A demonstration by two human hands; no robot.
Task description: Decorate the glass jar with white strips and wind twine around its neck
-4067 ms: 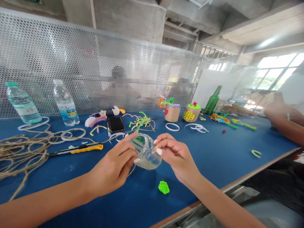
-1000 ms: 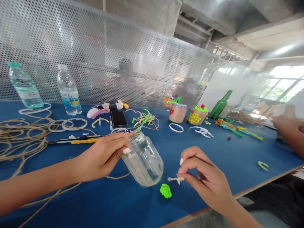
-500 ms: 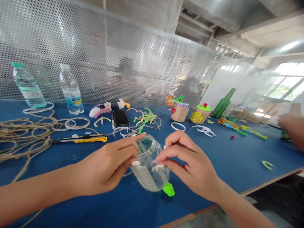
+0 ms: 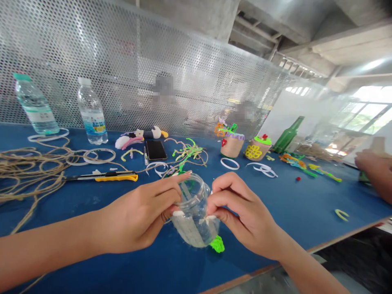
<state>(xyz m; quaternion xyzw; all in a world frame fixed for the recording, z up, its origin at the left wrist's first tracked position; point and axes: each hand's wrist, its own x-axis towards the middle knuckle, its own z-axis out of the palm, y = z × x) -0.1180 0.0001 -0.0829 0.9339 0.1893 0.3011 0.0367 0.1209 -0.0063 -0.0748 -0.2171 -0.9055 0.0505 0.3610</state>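
Observation:
A clear glass jar (image 4: 196, 222) tilts just above the blue table, its open mouth toward the back. My left hand (image 4: 141, 216) grips the jar at its rim and left side, thumb pressed on the outside. At the jar's right side my right hand (image 4: 245, 216) pinches with thumb and fingertips together; what lies between them is too small to make out. A pale strip runs down the jar's wall, and a small whitish scrap shows below the right fingertips. Right beside the jar's base lies a bright green fuzzy clump (image 4: 217, 244).
Jute twine (image 4: 30, 171) spreads at left beside a yellow utility knife (image 4: 116, 177). Behind are two water bottles (image 4: 93, 118), a phone (image 4: 156, 150), tape rings (image 4: 229, 164), two decorated jars (image 4: 232, 146) and a green bottle (image 4: 288, 135). Another person's hand (image 4: 375, 165) reaches in at right.
My right fingertips have shifted slightly right along the jar and drawn closer together. The left hand keeps its grip, and the jar has hardly moved.

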